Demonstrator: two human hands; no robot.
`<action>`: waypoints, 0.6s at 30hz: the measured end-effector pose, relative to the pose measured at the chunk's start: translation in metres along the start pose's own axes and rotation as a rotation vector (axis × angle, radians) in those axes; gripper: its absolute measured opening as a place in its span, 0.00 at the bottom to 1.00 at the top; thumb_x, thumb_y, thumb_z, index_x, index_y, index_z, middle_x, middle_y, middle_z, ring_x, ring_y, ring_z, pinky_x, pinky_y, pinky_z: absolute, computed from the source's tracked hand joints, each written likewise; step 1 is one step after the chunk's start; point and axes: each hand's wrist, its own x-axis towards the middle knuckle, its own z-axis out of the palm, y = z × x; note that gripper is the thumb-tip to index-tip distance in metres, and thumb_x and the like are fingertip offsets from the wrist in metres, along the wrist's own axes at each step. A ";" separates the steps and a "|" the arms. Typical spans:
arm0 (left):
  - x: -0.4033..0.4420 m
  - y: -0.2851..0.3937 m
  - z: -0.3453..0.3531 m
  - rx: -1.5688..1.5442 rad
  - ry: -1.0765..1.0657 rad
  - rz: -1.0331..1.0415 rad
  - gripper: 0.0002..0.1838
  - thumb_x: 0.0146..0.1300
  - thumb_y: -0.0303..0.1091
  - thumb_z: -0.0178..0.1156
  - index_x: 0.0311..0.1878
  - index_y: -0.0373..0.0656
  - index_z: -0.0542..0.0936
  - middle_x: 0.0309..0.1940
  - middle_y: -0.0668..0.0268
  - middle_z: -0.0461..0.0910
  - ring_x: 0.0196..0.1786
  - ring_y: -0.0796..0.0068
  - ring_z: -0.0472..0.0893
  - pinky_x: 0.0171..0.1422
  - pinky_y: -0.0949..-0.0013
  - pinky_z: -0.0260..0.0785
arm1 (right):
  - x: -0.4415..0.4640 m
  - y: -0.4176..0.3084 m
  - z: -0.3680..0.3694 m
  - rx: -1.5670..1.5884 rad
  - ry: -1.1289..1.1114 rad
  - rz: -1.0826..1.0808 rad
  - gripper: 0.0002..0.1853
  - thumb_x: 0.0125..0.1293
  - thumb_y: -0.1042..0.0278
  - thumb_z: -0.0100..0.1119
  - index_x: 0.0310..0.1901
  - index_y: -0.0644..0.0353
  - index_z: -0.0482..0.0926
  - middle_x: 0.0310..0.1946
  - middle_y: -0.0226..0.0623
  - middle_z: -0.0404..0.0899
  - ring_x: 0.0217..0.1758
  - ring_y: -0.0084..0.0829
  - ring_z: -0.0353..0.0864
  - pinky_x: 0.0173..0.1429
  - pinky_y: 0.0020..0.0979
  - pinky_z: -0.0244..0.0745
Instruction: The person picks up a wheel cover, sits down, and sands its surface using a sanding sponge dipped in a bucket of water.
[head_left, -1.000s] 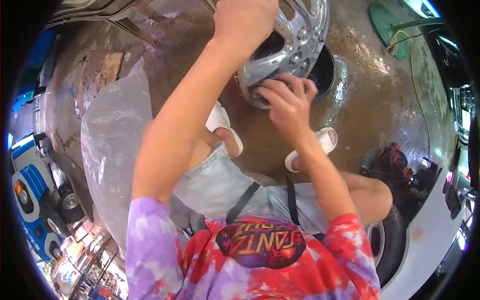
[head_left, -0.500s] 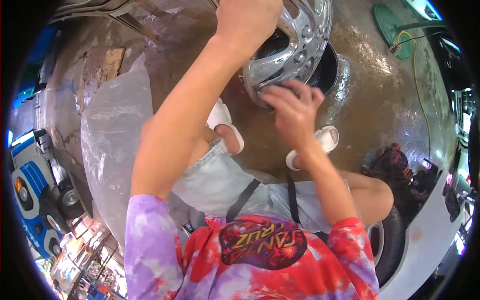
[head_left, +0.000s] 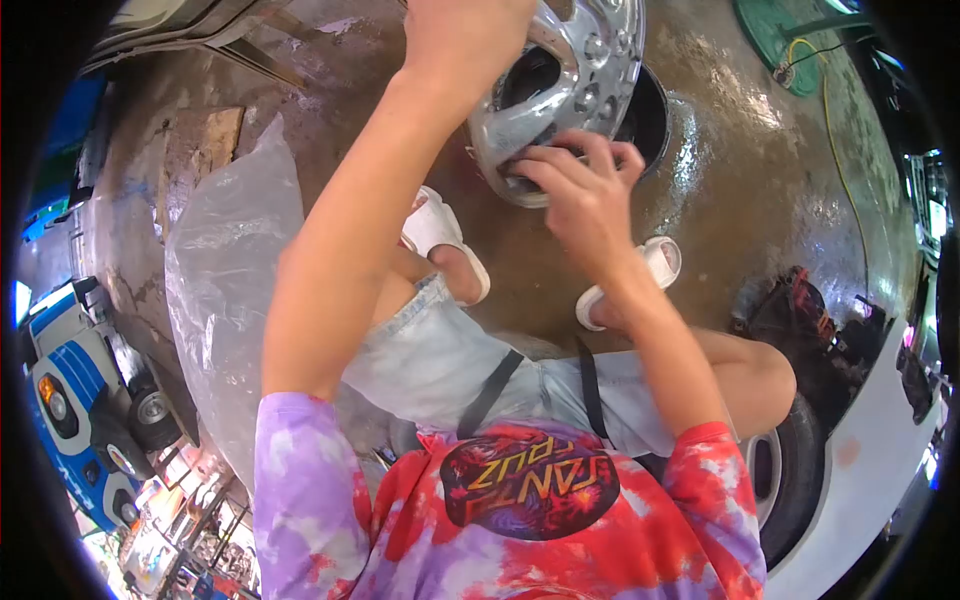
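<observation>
A shiny chrome wheel cover (head_left: 575, 85) with oval openings and lug bumps is tilted up in front of me, its top cut off by the frame. My left hand (head_left: 468, 38) is closed at its upper left edge, fingertips hidden behind the hand and past the frame. Along the lower rim, my right hand (head_left: 588, 190) has curled fingers pressed against the chrome. Whether a small cloth or pad is under those fingers, I cannot tell. Behind the wheel cover stands a dark round basin (head_left: 655, 118), partly covered by it.
Wet concrete floor (head_left: 725, 200) surrounds my white sandals (head_left: 440, 225). Clear plastic sheeting (head_left: 230, 250) lies to the left, near a wooden board (head_left: 222, 130). A green round base (head_left: 770, 45) with a yellow cord (head_left: 840, 165) is at upper right. A tire (head_left: 800, 480) is beside my right knee.
The wheel cover and both hands sit slightly higher and further left in view. My right hand's fingers have come in against the lower rim and bent more.
</observation>
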 end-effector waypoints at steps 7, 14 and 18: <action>-0.008 0.006 -0.005 0.016 -0.001 -0.027 0.17 0.79 0.45 0.49 0.43 0.40 0.75 0.36 0.37 0.81 0.45 0.28 0.79 0.49 0.35 0.70 | -0.012 0.024 0.000 0.038 0.113 0.111 0.15 0.53 0.78 0.65 0.39 0.42 0.88 0.43 0.14 0.88 0.56 0.27 0.81 0.62 0.43 0.57; -0.004 -0.001 -0.002 0.035 -0.025 -0.013 0.17 0.80 0.45 0.48 0.42 0.40 0.75 0.36 0.37 0.81 0.45 0.28 0.79 0.49 0.35 0.70 | -0.009 0.051 -0.002 -0.080 0.110 0.067 0.16 0.50 0.79 0.64 0.39 0.46 0.87 0.44 0.17 0.86 0.58 0.31 0.80 0.63 0.43 0.57; -0.001 0.001 0.001 0.050 -0.004 -0.012 0.17 0.79 0.45 0.49 0.43 0.40 0.75 0.36 0.38 0.81 0.45 0.28 0.79 0.49 0.35 0.70 | -0.017 0.013 0.010 0.039 0.089 0.090 0.16 0.50 0.75 0.66 0.41 0.43 0.88 0.43 0.20 0.84 0.58 0.31 0.80 0.65 0.44 0.57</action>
